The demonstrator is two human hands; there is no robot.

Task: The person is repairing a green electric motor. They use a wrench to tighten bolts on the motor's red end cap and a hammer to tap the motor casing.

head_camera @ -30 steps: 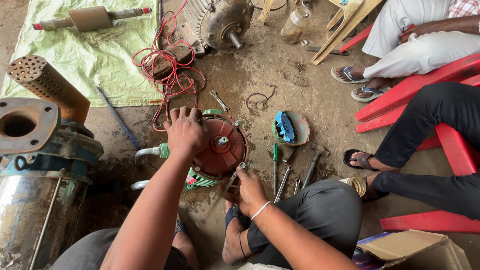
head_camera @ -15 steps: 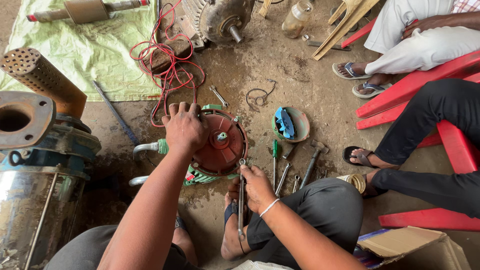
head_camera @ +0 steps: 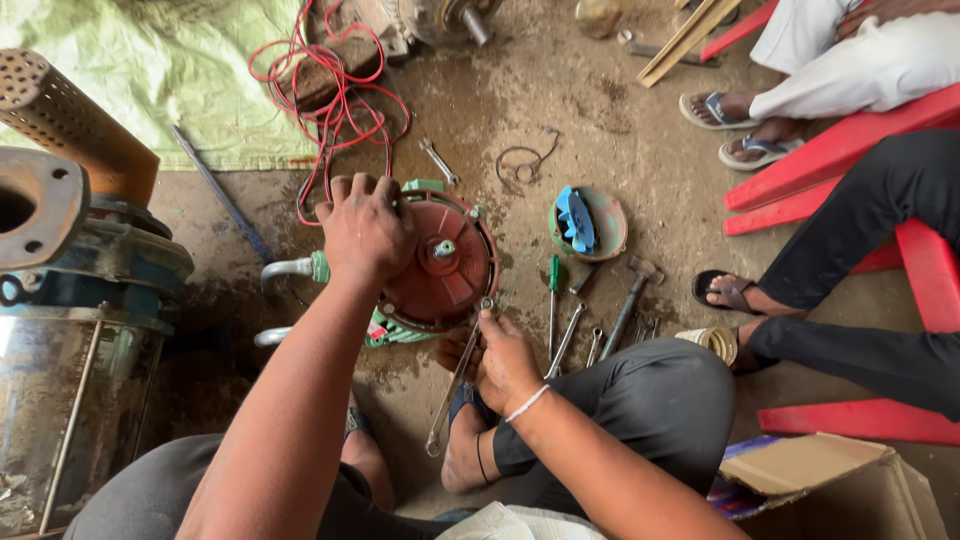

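Left hand (head_camera: 365,228) clenched on red motor cover (head_camera: 445,270) rim; right hand (head_camera: 503,358) grasping spanner (head_camera: 455,385).

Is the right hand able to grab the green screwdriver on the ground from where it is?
Probably yes. The green-handled screwdriver lies on open ground just beside the right hand, with nothing between them. But that hand already grips a long spanner, so it would likely have to let go first.
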